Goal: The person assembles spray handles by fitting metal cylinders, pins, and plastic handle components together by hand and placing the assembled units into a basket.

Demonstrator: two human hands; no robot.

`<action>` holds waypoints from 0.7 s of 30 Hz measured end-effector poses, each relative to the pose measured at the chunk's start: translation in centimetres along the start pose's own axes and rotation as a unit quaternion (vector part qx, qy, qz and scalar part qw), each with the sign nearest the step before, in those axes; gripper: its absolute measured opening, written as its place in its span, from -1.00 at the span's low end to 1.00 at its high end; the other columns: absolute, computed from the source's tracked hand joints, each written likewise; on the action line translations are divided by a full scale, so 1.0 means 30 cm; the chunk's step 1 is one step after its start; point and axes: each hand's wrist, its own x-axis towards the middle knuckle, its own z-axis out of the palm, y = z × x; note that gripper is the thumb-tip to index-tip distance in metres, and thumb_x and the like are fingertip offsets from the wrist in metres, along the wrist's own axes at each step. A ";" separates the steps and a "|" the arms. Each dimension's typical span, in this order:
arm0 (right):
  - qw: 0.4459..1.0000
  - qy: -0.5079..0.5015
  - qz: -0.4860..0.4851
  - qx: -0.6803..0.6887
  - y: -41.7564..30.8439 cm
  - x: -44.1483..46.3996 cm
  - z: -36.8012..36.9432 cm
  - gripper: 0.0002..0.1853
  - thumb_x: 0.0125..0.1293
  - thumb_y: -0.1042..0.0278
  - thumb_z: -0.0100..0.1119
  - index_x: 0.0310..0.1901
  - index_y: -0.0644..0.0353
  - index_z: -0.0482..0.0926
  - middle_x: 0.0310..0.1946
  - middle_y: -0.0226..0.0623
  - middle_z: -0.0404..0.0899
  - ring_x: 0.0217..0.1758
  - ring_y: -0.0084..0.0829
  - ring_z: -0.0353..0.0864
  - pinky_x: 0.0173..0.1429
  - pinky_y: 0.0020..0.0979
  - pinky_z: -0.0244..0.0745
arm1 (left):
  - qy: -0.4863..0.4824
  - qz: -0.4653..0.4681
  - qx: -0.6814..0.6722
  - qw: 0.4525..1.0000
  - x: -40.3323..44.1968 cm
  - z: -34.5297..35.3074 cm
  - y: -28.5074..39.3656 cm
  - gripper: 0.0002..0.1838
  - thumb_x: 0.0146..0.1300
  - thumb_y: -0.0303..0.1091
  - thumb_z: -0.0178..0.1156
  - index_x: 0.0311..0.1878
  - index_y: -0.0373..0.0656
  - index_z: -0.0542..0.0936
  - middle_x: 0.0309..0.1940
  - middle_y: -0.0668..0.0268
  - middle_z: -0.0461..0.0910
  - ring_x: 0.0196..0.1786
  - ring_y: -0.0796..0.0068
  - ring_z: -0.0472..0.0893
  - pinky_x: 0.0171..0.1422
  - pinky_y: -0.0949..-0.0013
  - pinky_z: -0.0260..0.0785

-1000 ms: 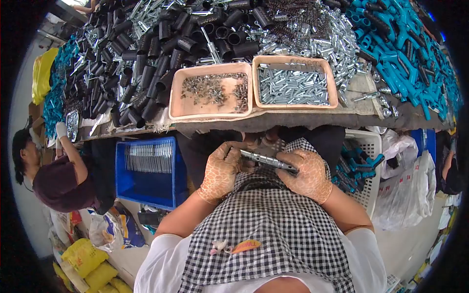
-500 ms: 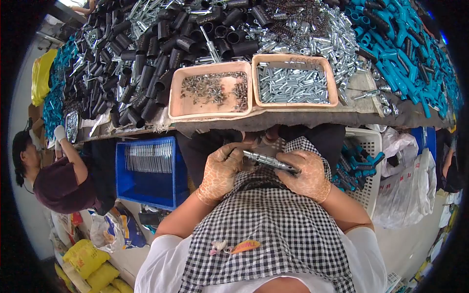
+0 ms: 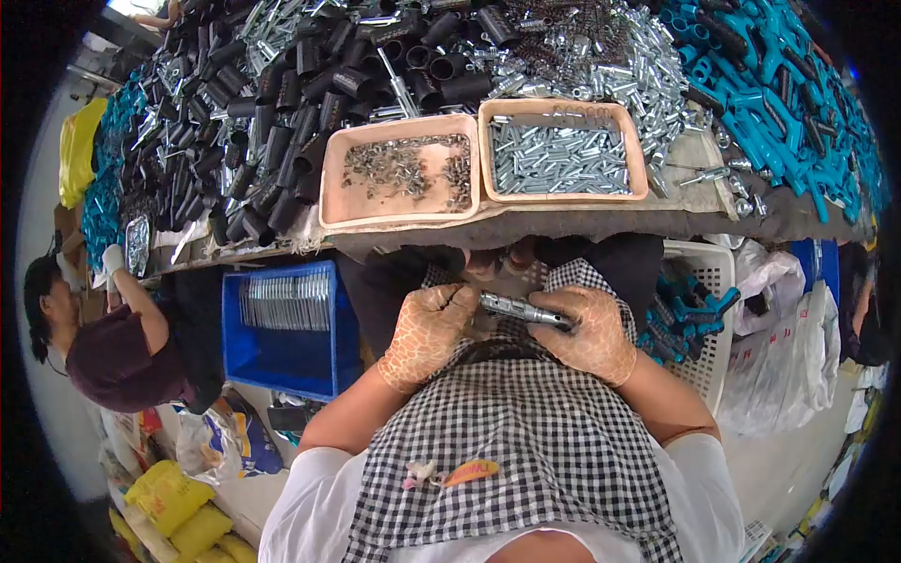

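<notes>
My right hand [image 3: 589,330], in a patterned glove, is wrapped round a shiny metal cylindrical part [image 3: 514,308] with small holes along its side. The part lies nearly level above my lap, its dark end at my right thumb. My left hand [image 3: 430,333], gloved alike, is closed beside the part's other end. What its fingers hold, if anything, is hidden. Beyond my hands, on the table edge, one shallow tray [image 3: 394,208] contains tiny metal pieces. Beside it a second tray [image 3: 563,196] is filled with short silver pins.
Black tubes [image 3: 282,141], metal parts [image 3: 648,75] and teal handles [image 3: 779,141] are heaped on the table. A blue crate [image 3: 282,361] with metal rods stands left; a white basket [image 3: 713,357] with teal pieces stands right. A co-worker [image 3: 122,347] sits at far left.
My left hand has drawn slightly back from the metal part, and its fingers are more curled. The part has shifted slightly right in my right hand.
</notes>
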 end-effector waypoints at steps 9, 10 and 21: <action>0.999 -0.003 0.009 0.043 -0.008 0.013 -0.043 -0.56 0.03 0.33 0.49 0.01 0.16 0.70 -0.19 -0.09 0.74 -0.21 -0.11 0.77 -0.12 -0.22 0.67 | -0.043 0.039 0.052 0.997 -0.012 0.044 0.120 -0.51 0.63 -0.17 -0.09 0.10 -0.48 0.62 -0.28 0.08 0.72 -0.22 0.35 0.75 -0.09 0.32 0.64; 0.998 0.002 0.012 0.057 -0.016 0.019 -0.052 -0.51 0.03 0.33 0.49 0.07 0.15 0.68 -0.11 -0.09 0.74 -0.13 -0.10 0.77 -0.05 -0.23 0.68 | -0.055 0.046 0.096 0.993 -0.015 0.052 0.151 -0.52 0.63 -0.19 -0.12 0.11 -0.46 0.62 -0.27 0.07 0.73 -0.21 0.36 0.75 -0.09 0.33 0.63; 0.978 0.160 -0.033 0.127 0.099 0.009 -0.145 -0.60 -0.04 0.35 0.56 -0.09 0.14 0.75 -0.35 -0.16 0.71 -0.31 -0.14 0.74 -0.25 -0.26 0.62 | -0.200 0.319 0.374 0.847 0.160 0.152 0.458 -0.56 0.55 -0.39 -0.21 0.24 -0.39 0.57 -0.11 -0.04 0.70 -0.15 0.31 0.73 0.02 0.27 0.60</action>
